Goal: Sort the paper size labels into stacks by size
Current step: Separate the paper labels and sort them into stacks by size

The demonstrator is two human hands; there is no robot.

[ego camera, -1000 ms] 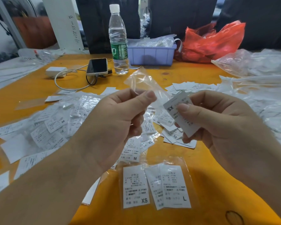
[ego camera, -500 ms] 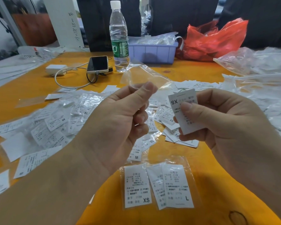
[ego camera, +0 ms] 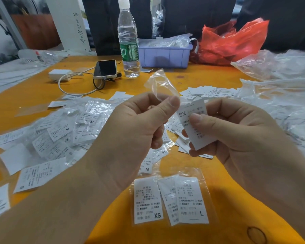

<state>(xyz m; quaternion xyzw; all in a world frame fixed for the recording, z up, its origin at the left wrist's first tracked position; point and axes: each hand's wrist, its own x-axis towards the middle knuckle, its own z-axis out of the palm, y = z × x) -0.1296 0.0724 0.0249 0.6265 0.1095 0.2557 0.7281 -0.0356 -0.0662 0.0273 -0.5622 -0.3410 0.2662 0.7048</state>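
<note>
Right now both hands are up over the orange table (ego camera: 209,233), close together but not touching. Left hand (ego camera: 130,131) pinches an empty clear plastic sleeve (ego camera: 159,85) between thumb and index, other fingers curled in; the sleeve sticks up toward 12 o'clock. Right hand (ego camera: 236,131) grips 1 paper label (ego camera: 195,125), thumb pressed on its face, fingers curled behind; the print reads "SX" upside down, so XS. At 6 o'clock below the hands lies a clear bag (ego camera: 171,199) with 3 labels inside, XS at the left, L at the right, the middle one overlapped so its size is hidden. At 9 o'clock a loose pile of bagged labels (ego camera: 63,136) showing M, XL, S, L. Under and behind the right hand a pile of bare labels (ego camera: 209,91). At 12 o'clock a water bottle (ego camera: 128,41), a phone (ego camera: 106,69) with a cable at 11, a lilac bin (ego camera: 165,56), and a red bag (ego camera: 232,41) at 1. At 3 o'clock a heap of clear plastic (ego camera: 280,95).
</note>
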